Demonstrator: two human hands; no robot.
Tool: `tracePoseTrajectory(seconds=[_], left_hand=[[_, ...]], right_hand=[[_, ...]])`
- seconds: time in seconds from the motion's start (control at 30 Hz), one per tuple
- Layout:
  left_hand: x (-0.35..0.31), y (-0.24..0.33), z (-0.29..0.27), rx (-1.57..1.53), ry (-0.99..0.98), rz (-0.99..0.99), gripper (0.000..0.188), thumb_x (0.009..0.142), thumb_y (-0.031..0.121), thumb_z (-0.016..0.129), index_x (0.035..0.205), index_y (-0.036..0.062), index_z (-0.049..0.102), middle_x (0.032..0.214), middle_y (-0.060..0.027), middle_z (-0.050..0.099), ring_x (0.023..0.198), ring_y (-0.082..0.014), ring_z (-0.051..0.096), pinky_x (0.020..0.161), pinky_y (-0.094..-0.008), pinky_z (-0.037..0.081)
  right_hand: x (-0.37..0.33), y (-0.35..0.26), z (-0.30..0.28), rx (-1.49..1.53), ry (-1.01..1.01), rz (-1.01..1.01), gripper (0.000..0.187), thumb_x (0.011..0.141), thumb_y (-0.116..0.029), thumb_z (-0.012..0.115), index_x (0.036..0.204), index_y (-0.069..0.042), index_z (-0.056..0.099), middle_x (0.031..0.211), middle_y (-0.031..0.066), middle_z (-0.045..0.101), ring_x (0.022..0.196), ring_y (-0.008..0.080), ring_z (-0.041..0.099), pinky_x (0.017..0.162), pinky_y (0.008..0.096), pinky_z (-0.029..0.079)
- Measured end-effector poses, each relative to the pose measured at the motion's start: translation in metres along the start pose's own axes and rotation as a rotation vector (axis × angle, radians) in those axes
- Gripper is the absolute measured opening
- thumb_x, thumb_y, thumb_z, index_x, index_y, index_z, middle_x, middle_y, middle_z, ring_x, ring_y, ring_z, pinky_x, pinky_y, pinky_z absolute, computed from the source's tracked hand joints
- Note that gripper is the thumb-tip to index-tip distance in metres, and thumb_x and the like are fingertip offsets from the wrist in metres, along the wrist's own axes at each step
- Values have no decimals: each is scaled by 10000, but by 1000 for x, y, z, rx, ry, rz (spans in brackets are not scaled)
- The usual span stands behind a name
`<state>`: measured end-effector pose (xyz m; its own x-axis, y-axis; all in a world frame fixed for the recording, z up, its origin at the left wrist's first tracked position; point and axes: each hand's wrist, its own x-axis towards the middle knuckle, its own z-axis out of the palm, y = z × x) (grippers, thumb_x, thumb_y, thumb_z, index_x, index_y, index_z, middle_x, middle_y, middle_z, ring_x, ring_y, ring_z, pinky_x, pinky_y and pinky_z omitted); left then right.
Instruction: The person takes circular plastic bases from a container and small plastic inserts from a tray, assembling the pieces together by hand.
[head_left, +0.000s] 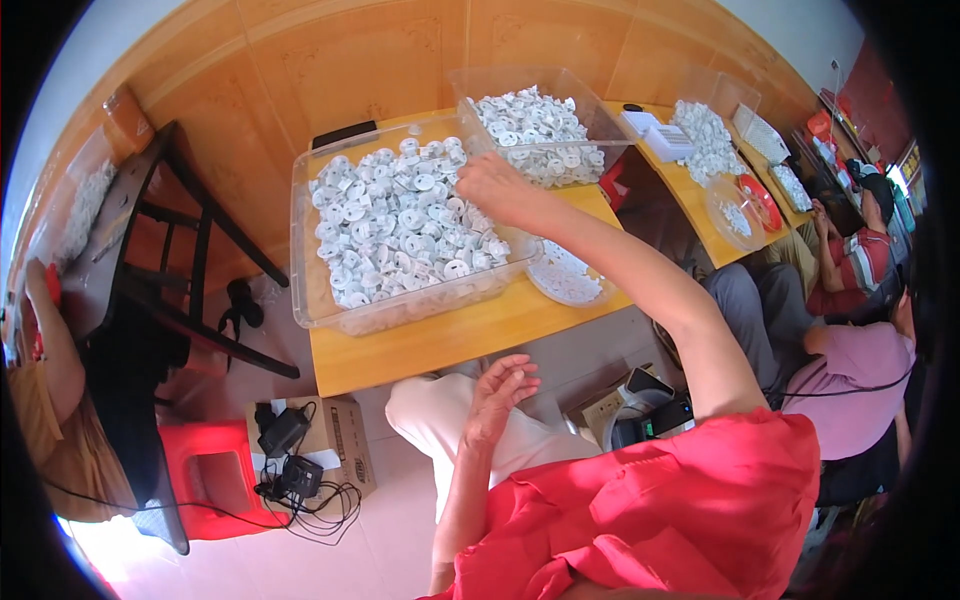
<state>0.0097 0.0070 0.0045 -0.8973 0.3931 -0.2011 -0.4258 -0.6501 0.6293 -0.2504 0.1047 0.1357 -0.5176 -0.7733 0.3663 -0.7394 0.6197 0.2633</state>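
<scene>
My right hand (490,188) is over the right side of a clear plastic bin (400,318), its fingers curled closed. Whatever it may hold is hidden. Heaped in the bin are many small white round plastic parts (400,225). Lower down, above my lap and in front of the table edge, my left hand (502,392) has its fingers bent in toward the thumb. I cannot make out anything between them. Beneath my right forearm, a shallow round clear dish (565,275) with small white pieces rests on the table (350,365).
A second clear bin (610,130) of white parts stands behind to the right. On another table (725,245) lie a white pile (705,140) and a red dish (760,203). A red stool (215,480) and a cardboard box (350,450) with cables are on the floor. Other people sit at both sides.
</scene>
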Motion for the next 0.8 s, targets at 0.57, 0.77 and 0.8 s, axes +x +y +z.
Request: tracePoseTrajectory(seconds=[0.57,0.77,0.8], left_hand=[[-2,1,1,36,48,-9,232,912,138,496,1119,37,524,1027,-82,575,880,-149,578,788,-261,480],[1,-2,2,28,48,-9,220,908,114,494,1111,33,523,1027,-94,590,875,-162,593,785,-273,486],[1,-3,3,20,33,0,225,910,124,495,1114,35,524,1024,-86,584,873,-154,588,781,-265,486]], right_hand=[[12,-4,5,-24,-180,-60,147,637,-45,640,782,-59,619,777,94,614,884,253,588,726,379,464],[1,6,-30,439,-90,202,155,656,8,584,802,-33,552,760,75,582,687,232,575,649,316,465],[-6,7,-36,441,-89,205,155,656,8,584,802,-33,552,760,75,582,687,232,575,649,316,465]])
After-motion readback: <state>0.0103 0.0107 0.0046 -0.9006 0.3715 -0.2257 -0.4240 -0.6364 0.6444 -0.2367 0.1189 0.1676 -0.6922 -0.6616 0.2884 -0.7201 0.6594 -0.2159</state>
